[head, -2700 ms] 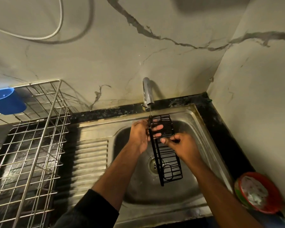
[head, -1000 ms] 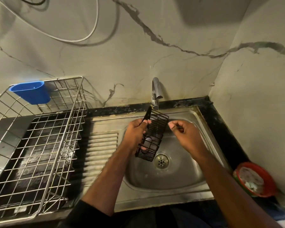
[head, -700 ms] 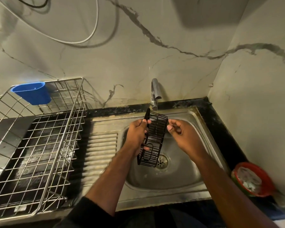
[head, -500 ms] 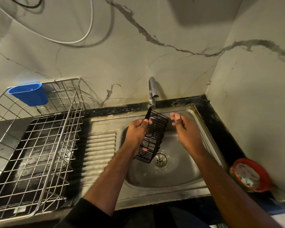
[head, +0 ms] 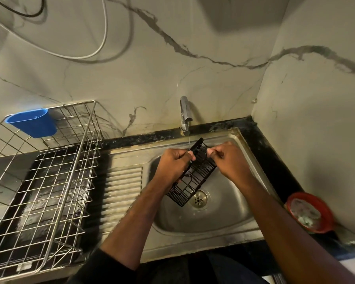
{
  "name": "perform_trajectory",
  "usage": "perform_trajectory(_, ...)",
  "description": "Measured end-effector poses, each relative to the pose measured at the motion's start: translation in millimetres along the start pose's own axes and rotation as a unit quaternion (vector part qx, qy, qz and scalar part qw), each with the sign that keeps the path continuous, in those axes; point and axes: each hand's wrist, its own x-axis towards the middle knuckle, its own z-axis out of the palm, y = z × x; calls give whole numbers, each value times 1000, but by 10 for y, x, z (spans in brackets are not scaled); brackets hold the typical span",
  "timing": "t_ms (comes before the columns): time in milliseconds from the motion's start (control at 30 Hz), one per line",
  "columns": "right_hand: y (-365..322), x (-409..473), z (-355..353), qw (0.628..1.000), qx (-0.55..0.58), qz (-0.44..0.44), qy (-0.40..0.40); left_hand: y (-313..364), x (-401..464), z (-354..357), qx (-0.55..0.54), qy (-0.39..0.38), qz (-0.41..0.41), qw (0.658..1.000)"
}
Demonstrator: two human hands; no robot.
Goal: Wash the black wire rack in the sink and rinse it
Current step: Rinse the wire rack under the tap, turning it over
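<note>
Sink [head: 223, 226]: steel, thin stream falling from tap [head: 185, 111].
Grip: left hand [head: 173, 165] clasped black wire rack [head: 193, 175]; right hand [head: 229, 160] pinched its top edge.
Advice: turning every wire under the stream would rinse it best.

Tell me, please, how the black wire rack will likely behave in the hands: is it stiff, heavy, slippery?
The black wire rack probably stays stiff: it keeps its box shape tilted over the sink. It seems light, since it is only thin open wire. It may be slippery, because water from the tap runs onto it where the left hand and right hand grip.
</note>
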Motion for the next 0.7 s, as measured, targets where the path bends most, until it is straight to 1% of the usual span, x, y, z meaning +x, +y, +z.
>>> perform_trajectory(133,24,-33,29,999,37,21,2,-10,-1,14,8,1,4,1000)
perform_trajectory(267,-76,-46,7,999,18,3,29,11,-16,14,35,-31,13,999)
perform_trajectory(367,-98,-24,-14,994,106,30,20,42,-44,58,58,-33,26,997)
perform_trajectory(400,-80,-21,-14,991,125,36,31,49,-46,67,58,-22,30,998)
perform_trajectory(500,-29,-31,-63,989,86,29,117,41,-59,63,41,8,26,999)
perform_trajectory(533,-36,-32,-97,986,89,31,138,28,-57,54,26,16,17,999)
perform_trajectory(600,-49,-30,-130,984,104,35,142,-7,-54,31,10,22,4,1000)
perform_trajectory(700,-92,-43,-161,982,136,30,128,-23,-70,35,9,5,4,1000)
